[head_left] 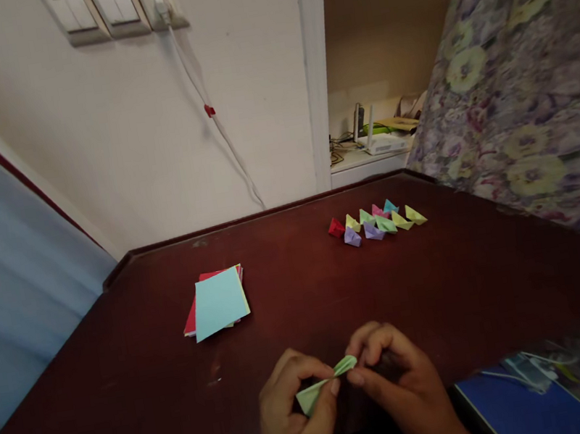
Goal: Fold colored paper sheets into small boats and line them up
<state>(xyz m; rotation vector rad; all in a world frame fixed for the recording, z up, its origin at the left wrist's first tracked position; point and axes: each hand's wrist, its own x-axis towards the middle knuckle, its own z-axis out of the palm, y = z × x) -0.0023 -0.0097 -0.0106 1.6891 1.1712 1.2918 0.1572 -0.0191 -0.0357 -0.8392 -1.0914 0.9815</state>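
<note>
A small piece of folded light green paper (312, 394) is held up above the front part of the table. My left hand (297, 410) pinches it near its middle between thumb and forefinger. At its right end, the thumb and fingers of my right hand (400, 375) close on the tip of the paper. Its folds form a narrow, layered shape there, partly covered by my fingertips. Beyond my hands, to the left, lies a loose stack of coloured paper sheets (219, 303), light blue on top with red beneath.
Several small folded paper boats (374, 231) in mixed colours stand in rows at the back right of the dark red table (289, 283). A blue flat object (518, 404) lies at the lower right. A floral curtain (514, 101) hangs on the right, a blue curtain (2, 277) on the left.
</note>
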